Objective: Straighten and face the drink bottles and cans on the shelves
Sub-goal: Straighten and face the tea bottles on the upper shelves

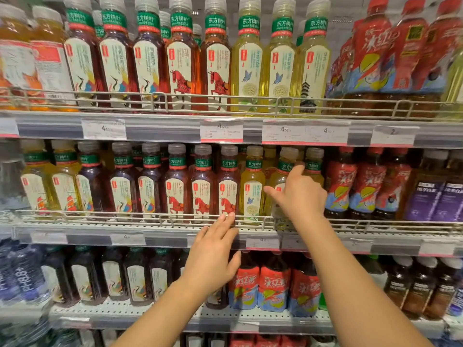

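Middle shelf (pixel 175 230), yellow tea section. Right hand (pixel 299 194) is on a yellow tea bottle (pixel 279 179), fingers spread around its shoulder and label, thumb on the side toward the butterfly bottle (pixel 251 186) just beside it. Fingers curl partly around it; reads as a light grip for turning. Most of that bottle's label is hidden by the hand, so I cannot tell which way it faces.

Left hand (pixel 213 256) is lower, fingers straight and together, tips resting on the wire rail (pixel 125 216) in front of the red horse bottle (pixel 228 189). It holds nothing.

Handling, as judged: bottles are full, capped plastic, so fairly heavy for their size and stiff enough not to crush. The smooth label wrap could slip under a twist. Best hold is the shoulder just under the green neck band, or the cap, where the rail does not block the fingers. Neighbours stand touching, so a turn may drag the next bottle round.

Contents: middle row shows yellow tea at both ends of the run and dark red-brown tea between, all filled near the neck. Top shelf (pixel 160 126) carries the same brand in taller bottles; red-label bottles (pixel 365 186) stand to the right.
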`<state>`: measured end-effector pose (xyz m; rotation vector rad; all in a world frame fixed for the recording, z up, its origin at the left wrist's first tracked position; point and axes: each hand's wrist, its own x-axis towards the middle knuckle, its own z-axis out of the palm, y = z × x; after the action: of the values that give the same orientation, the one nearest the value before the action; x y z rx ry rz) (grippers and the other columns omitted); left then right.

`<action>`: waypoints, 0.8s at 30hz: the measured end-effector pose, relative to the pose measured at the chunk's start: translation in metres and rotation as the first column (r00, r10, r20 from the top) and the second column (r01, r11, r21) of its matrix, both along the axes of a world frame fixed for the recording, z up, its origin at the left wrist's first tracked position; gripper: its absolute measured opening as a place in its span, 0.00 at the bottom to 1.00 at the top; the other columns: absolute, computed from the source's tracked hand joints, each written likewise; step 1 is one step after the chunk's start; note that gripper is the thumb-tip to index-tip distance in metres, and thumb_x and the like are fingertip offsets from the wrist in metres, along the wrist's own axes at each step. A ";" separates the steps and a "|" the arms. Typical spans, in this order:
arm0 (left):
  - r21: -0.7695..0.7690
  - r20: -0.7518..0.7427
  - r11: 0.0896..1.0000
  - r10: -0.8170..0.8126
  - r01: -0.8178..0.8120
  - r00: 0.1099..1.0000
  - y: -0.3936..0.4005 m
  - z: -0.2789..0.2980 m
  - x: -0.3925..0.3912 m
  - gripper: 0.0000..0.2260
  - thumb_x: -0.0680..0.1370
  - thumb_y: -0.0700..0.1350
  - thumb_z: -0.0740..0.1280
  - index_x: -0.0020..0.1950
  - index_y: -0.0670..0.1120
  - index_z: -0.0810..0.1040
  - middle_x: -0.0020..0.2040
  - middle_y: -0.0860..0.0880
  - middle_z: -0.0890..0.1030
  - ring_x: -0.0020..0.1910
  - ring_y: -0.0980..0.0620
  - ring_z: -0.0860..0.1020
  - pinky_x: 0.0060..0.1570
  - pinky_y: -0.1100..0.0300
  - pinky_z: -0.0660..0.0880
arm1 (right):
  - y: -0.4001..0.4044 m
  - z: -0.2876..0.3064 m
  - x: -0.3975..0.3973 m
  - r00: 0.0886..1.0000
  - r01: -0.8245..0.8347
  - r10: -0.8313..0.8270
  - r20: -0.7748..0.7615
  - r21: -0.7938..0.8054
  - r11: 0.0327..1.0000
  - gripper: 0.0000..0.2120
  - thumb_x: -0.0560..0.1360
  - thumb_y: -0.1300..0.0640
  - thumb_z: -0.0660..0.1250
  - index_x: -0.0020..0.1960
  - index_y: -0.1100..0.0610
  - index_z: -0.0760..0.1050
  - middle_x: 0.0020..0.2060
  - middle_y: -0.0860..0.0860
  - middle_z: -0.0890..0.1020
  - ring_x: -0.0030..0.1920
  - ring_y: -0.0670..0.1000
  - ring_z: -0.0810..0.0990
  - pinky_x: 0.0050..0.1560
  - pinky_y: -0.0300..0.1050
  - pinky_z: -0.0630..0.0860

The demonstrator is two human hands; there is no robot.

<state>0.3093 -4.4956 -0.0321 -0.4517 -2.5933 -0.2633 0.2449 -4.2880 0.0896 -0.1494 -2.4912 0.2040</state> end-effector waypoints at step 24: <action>0.022 0.037 0.984 -0.178 0.177 0.983 -0.022 -0.001 -0.004 0.18 0.79 0.53 0.65 0.65 0.46 0.79 0.83 0.49 0.52 0.82 0.49 0.51 0.75 0.39 0.60 | -0.012 -0.100 0.041 0.990 -0.099 0.108 0.093 -0.099 0.990 0.38 0.78 0.53 0.68 0.81 0.59 0.52 0.72 0.61 0.70 0.64 0.65 0.76 0.54 0.58 0.77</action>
<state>0.3052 -4.5180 -0.0333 -0.6788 -2.5884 -0.3593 0.2858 -4.3001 -0.0104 -0.0697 -2.5904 0.3657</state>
